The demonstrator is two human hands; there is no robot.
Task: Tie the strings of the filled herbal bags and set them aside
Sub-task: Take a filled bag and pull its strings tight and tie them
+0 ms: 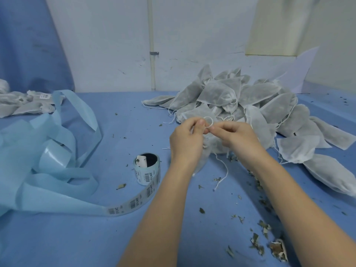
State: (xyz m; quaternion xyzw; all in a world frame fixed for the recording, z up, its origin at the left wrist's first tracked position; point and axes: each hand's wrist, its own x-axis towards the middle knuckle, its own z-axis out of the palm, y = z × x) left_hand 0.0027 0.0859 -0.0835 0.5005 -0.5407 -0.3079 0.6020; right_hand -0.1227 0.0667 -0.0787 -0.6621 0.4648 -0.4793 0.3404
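Observation:
My left hand (185, 138) and my right hand (238, 138) meet above the blue table, both pinching a thin white string (209, 121) that forms a small loop between the fingertips. A loose end of the string hangs down to the table. The herbal bag (212, 143) it belongs to sits between and under my hands, mostly hidden. Behind them lies a big pile of white filled herbal bags (250, 99) with strings hanging loose. At the far left lie several more bags (23, 106) in a flat group.
A roll of barcode labels (147, 168) stands left of my left forearm, its strip trailing over the table. Crumpled pale blue backing tape (50, 151) covers the left side. Dried herb crumbs (260, 236) lie scattered at the front right. A wall rises behind the table.

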